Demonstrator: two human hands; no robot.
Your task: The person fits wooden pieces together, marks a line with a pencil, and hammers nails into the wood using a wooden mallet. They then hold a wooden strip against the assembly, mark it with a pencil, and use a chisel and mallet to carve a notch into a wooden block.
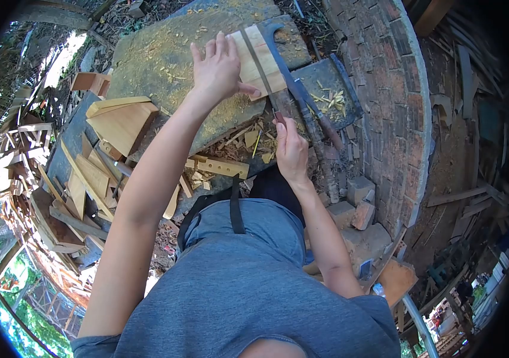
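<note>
My left hand [216, 71] is open, its fingers stretched out at the near-left edge of a pale wooden board [272, 56]. The thumb lies over the board's lower left corner. In my right hand [292, 149] is the reddish-brown handle of a long narrow file-like tool [255, 59]. Its dark flat blade lies lengthwise over the board; whether it has teeth cannot be made out. A blue curved metal bar [281, 56] runs along the board's right side. Under the board is a worn workbench top [159, 59] scattered with wood shavings.
Shaped wooden blocks [120, 128] and several offcuts lie at the left. A strip with holes [221, 167] sits below the bench edge. At the right stands a curved brick wall [389, 101], with loose bricks [363, 215] near its foot. A dark slab [326, 89] holds more shavings.
</note>
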